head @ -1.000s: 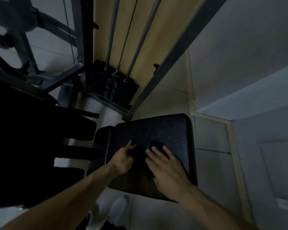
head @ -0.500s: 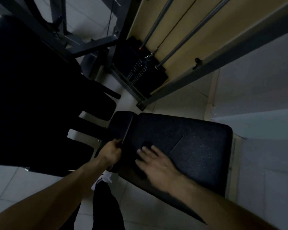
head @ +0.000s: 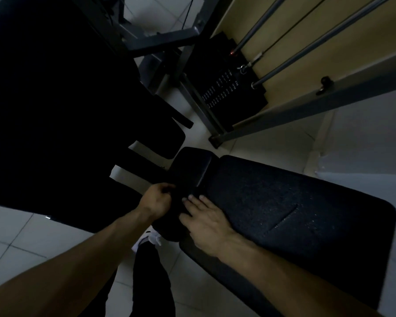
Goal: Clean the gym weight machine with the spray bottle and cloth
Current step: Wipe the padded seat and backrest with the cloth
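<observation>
Gripping dark cloth [head: 177, 211] with curled left hand [head: 154, 199], pressing it flat-fingered with right hand [head: 206, 221] on seat pad [head: 284, 202], likely risking missed patches, dim light hiding residue.

The cloth [head: 173, 213] merges with the dark bench pad [head: 284, 202]; outline indistinct. Fingertips of the left hand [head: 156, 200] hidden at the pad's left edge; grip on cloth or pad undeterminable. Markings on the weight stack [head: 224, 88] too small to read.

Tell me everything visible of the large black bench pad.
The large black bench pad is a rounded rectangle, its cover grainy like vinyl, dotted with pale specks and one straight crease. It lies roughly level above the tiled floor, a smaller pad at its left end. The right hand rests flat on that end.
</observation>
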Motion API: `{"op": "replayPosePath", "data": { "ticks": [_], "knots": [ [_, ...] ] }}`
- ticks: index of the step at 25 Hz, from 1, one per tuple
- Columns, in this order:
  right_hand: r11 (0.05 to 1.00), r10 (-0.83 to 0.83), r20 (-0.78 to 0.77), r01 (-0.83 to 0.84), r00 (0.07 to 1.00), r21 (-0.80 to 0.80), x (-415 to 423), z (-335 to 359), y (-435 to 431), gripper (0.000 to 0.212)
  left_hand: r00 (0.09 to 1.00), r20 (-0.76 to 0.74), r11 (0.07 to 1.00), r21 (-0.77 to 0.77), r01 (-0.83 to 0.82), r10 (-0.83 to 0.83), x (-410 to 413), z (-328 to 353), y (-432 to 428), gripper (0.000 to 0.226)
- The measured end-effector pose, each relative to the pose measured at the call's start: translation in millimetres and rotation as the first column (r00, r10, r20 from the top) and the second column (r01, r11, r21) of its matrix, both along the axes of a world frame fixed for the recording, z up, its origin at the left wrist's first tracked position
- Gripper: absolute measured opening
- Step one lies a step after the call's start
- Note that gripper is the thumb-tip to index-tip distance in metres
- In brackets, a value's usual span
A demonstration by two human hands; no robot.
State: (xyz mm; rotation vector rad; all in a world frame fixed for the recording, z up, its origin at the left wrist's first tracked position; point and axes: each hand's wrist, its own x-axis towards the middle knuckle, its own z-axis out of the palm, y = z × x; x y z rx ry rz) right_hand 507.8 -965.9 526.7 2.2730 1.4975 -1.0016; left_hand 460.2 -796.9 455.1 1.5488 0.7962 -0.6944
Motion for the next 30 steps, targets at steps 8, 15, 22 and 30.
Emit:
{"op": "replayPosePath", "data": {
  "ticks": [8,15,22,30],
  "knots": [
    [0.913,-0.408,0.300,0.387,0.862,0.127,139.0,-23.1,48.6,0.050,0.995,-0.072,0.982,-0.169,-0.080,0.069,31.2,-42.9,3.2,0.077],
    [0.857,-0.331,0.243,0.398,0.912,-0.327,169.1,-96.8,95.5,0.016,0.993,-0.108,0.962,-0.271,0.024,-0.055,27.3,-72.6,-9.5,0.127],
    [0.821,-0.440,-0.095,0.358,0.893,-0.445,208.8,-127.8,125.9,0.021,0.995,-0.097,0.974,-0.225,0.010,-0.033,25.3,-81.3,-17.5,0.135],
    [0.806,-0.493,-0.083,0.418,0.866,-0.418,215.4,-116.4,110.8,0.018,0.994,-0.093,0.974,-0.222,0.037,-0.059,25.6,-83.9,-14.1,0.135]
  ]
}}
